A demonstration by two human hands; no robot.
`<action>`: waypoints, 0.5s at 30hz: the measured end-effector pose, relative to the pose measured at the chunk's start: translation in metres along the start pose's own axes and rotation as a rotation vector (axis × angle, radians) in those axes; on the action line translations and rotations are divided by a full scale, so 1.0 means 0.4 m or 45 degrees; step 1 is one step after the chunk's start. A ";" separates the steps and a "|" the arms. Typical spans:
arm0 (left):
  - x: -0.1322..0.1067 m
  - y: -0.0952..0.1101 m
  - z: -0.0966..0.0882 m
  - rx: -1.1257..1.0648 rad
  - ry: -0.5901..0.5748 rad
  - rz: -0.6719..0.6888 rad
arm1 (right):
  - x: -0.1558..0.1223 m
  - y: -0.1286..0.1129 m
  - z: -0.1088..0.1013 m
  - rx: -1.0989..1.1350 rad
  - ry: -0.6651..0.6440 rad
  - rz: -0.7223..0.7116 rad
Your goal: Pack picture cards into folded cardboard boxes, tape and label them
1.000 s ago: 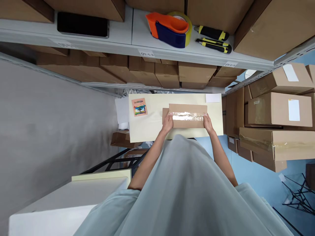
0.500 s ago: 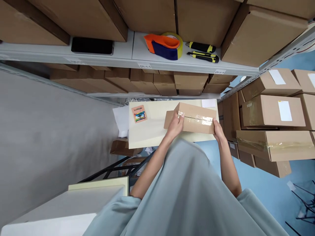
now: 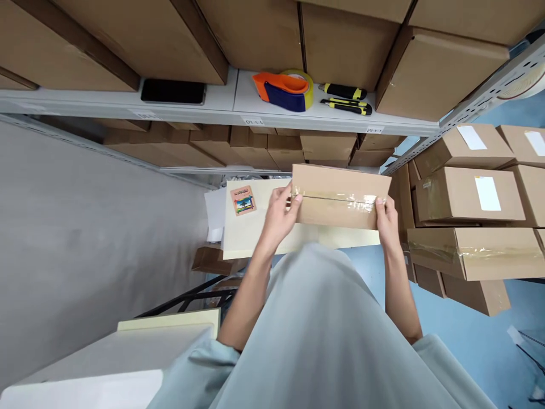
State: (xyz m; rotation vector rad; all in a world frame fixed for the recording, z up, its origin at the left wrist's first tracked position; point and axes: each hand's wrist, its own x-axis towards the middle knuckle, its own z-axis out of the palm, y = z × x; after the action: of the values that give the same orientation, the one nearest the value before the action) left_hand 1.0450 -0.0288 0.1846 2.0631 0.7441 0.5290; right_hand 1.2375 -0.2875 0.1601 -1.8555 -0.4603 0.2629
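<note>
Left hand (image 3: pixel 280 210) grips the left end of a brown box (image 3: pixel 336 184), thumb on the face toward the person, other fingers mostly hidden behind; right hand (image 3: pixel 387 220) grips the right end, thumb likewise on that face. Box is held btwn them, over the right part of a cream table (image 3: pixel 242 240); can't tell if it touches the table. Clear tape (image 3: pixel 361 205) runs lengthwise along its seam, shiny toward the right. Table's far left: a card (image 3: pixel 243 201) w/ a colorful pic on pinkish orange.

Far side: gray shelf (image 3: pixel 235 103) w/ big cartons (image 3: pixel 259 37). Along its edge, left to right: black phone (image 3: pixel 173 91), orange & blue dispenser (image 3: pixel 283 96) w/ yellow tape roll (image 3: pixel 309 83), 2 black-&-yellow cutters (image 3: pixel 346 91). More cartons one level down.

Right: stacked boxes (image 3: pixel 455 196), some w/ white labels; blue floor (image 3: pixel 468 346). Left: gray wall (image 3: pixel 97 227). Near: person's pale blue shirt (image 3: pixel 323 335).
</note>
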 end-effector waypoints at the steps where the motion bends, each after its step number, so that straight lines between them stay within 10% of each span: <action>1: -0.011 -0.026 -0.025 0.032 0.034 -0.023 | 0.000 0.001 0.022 -0.100 0.008 -0.060; 6: -0.092 -0.199 -0.073 0.067 0.117 -0.188 | -0.028 0.084 0.176 -0.098 -0.177 -0.137; 15: -0.201 -0.460 0.039 -0.375 -0.071 -0.630 | -0.140 0.282 0.309 -0.084 -0.281 0.261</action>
State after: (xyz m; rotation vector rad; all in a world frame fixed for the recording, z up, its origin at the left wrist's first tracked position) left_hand 0.9384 -0.0082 0.0151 1.5427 1.0350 0.2772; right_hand 1.1582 -0.2371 0.0106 -1.9490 -0.4331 0.6017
